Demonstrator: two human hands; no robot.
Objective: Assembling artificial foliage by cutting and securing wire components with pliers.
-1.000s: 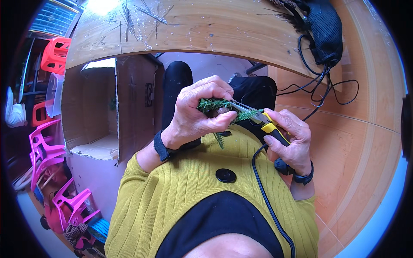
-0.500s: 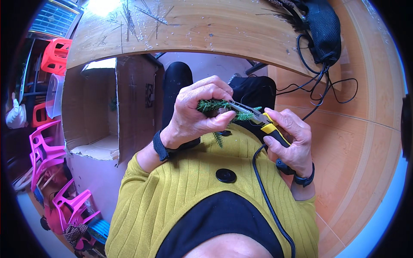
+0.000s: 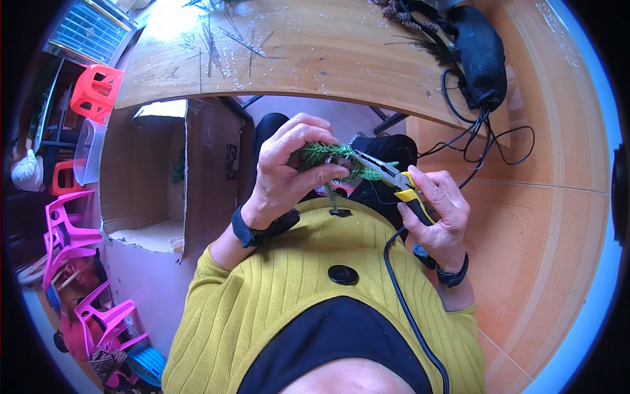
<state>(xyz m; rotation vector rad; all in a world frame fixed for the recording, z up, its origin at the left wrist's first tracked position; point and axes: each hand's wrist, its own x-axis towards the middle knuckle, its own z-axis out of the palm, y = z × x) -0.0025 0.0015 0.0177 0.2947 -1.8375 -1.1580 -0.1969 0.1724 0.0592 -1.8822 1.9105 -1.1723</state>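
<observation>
Below the desk's [image 3: 341,59] near edge, left hand [image 3: 289,174] grips a green sprig [image 3: 323,155]; right hand [image 3: 440,217] squeezes yellow-handled pliers [image 3: 394,182] on it.

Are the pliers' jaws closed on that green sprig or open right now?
Closed, as far as visible: the pliers in the right hand narrow to a point at the green sprig, held by the left hand.

Open gap under near edge of wooden table [image 3: 367,72]. Cardboard box [image 3: 164,177] blocks left side; black cables [image 3: 485,141] trail off right edge; twig litter [image 3: 216,39] along far-left tabletop.
</observation>
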